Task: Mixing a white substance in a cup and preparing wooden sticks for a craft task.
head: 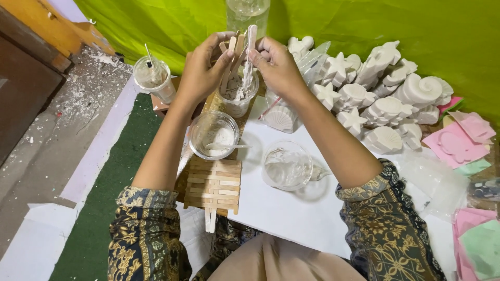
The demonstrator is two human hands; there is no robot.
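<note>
Our left hand [204, 65] and right hand [275, 61] both grip wooden sticks [240, 49] upright over the plaster cup [238, 96], catching drips.

White plaster shells [385, 99], lime-green cloth [364, 26], pink moulds [458, 143], perhaps gold-patterned dark sleeves [385, 229].

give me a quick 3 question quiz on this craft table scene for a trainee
1. True or false: both hands are at the wooden sticks standing in the plastic cup.
2. Which lies on the slatted stick mat? A) a pink mould B) a round bowl with a spoon C) a star casting
3. Fill in: the white shell and star castings are piled to the person's ____.

Key
1. True: the left hand and right hand each pinch a stick above the cup.
2. B: the bowl.
3. Right, against the green cloth.
</note>
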